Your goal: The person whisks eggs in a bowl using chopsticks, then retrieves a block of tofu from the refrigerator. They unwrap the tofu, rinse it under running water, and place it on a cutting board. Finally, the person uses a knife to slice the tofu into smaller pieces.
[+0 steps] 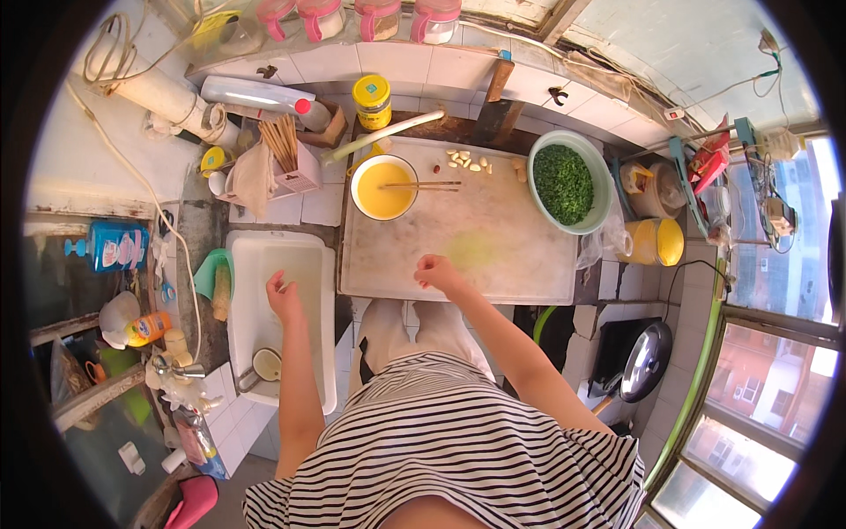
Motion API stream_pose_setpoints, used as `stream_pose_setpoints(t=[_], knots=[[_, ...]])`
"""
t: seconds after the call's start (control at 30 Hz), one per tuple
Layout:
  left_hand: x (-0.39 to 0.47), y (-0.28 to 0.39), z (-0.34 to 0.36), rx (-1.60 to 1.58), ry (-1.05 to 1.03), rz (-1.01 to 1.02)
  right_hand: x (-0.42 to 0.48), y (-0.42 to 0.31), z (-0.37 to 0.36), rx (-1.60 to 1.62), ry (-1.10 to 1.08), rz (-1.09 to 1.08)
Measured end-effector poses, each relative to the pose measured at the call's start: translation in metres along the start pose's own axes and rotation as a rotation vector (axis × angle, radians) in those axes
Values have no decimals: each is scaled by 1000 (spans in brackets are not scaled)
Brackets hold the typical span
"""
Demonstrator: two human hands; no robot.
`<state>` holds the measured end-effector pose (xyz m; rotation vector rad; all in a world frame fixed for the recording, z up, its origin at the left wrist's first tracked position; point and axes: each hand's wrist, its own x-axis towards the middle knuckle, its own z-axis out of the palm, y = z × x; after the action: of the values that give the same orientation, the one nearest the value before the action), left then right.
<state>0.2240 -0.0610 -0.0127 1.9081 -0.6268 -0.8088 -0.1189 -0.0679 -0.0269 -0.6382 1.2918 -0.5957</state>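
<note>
My left hand (283,297) hangs above the white sink basin (328,317), its fingers loosely bent and apart with nothing in them. Over the front part of the pale cutting board (529,264), my right hand (435,272) is curled, and no object shows in it. A bowl of yellow liquid like beaten egg (383,192) sits at the board's back left, with chopsticks (436,186) resting across its rim. Several peeled garlic cloves (466,161) lie along the back of the board. At the right, a pale green basin (603,192) holds chopped green leaves (563,184).
A pale green-white stalk (383,137) and a yellow-lidded jar (372,102) are behind the bowl. A cleaver (499,99) leans at the back wall. In the sink sits a small cup (267,364). A lidded pan (644,362) stands at the right, near a yellow-lidded container (654,242).
</note>
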Motion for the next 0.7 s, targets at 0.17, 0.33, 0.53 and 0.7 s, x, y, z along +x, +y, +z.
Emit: stream_pose_setpoints(t=[0.17, 0.33, 0.53, 0.7], knots=[[-34, -34, -36, 384, 75, 80, -15, -25, 45, -204, -298, -179], [-105, -37, -82, 344, 174, 8, -21, -26, 80, -401, -487, -332], [-189, -65, -155, -319, 436, -217, -27, -11, 119, -461, -635, -61], [-247, -100, -197, -273, 622, -301, -56, 12, 166, -671, -654, -123]])
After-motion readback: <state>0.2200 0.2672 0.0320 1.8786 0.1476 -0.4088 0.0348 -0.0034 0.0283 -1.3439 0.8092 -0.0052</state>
